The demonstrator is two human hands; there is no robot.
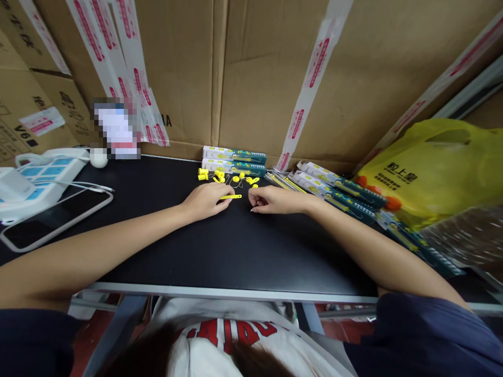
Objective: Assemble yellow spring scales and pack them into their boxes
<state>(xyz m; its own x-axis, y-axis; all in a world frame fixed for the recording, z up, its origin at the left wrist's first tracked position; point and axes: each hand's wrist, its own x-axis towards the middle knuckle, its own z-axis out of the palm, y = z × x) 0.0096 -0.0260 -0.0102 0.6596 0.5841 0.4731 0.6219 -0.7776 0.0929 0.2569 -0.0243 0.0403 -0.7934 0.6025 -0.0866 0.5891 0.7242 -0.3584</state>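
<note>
My left hand (202, 202) is closed on a thin yellow plastic stick (234, 197) with a small hole at its free end, which points right. Just across from that end, my right hand (277, 200) has its fingers curled in a pinch. A tiny dark bit shows at those fingertips, too small to name. Beyond both hands lies a loose cluster of small yellow plastic parts (236, 179) and thin bent metal wires (239, 184). Several slim rods (286, 181), some yellow and some metallic, rest behind my right hand.
Slim printed boxes (234, 167) are stacked at the back, with more boxes (334, 195) to the right. A yellow plastic bag (436, 167) stands at far right. On the left are a phone (58, 217) and a power strip (47, 180). Cardboard (259, 68) walls the black table (236, 256).
</note>
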